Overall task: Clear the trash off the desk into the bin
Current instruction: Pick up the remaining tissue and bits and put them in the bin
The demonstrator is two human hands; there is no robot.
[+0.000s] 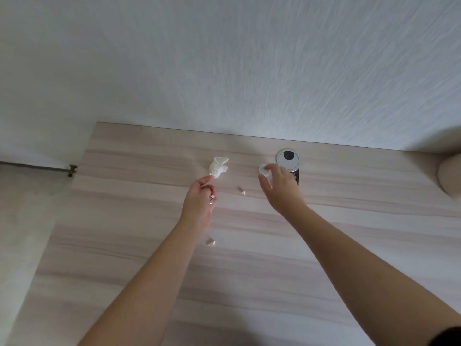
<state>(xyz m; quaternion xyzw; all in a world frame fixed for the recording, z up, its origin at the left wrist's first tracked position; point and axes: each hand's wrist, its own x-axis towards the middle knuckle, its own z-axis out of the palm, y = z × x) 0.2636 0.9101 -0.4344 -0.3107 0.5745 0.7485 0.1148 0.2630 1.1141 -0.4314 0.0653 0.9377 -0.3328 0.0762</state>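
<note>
A crumpled white tissue (218,166) lies near the back of the pale wood desk (124,221). My left hand (200,198) pinches its near corner between thumb and forefinger. My right hand (279,188) is closed around a small white round cup or lid (264,170) just in front of the cable grommet. Two small paper scraps (241,190) lie between my hands. Another scrap (210,242) lies beside my left forearm. No bin is in view.
A round grey cable grommet (287,158) sits at the desk's back edge, with a dark item partly hidden behind my right hand. A beige rounded object (450,176) stands at the far right. A white textured wall rises behind; the desk's left edge drops off.
</note>
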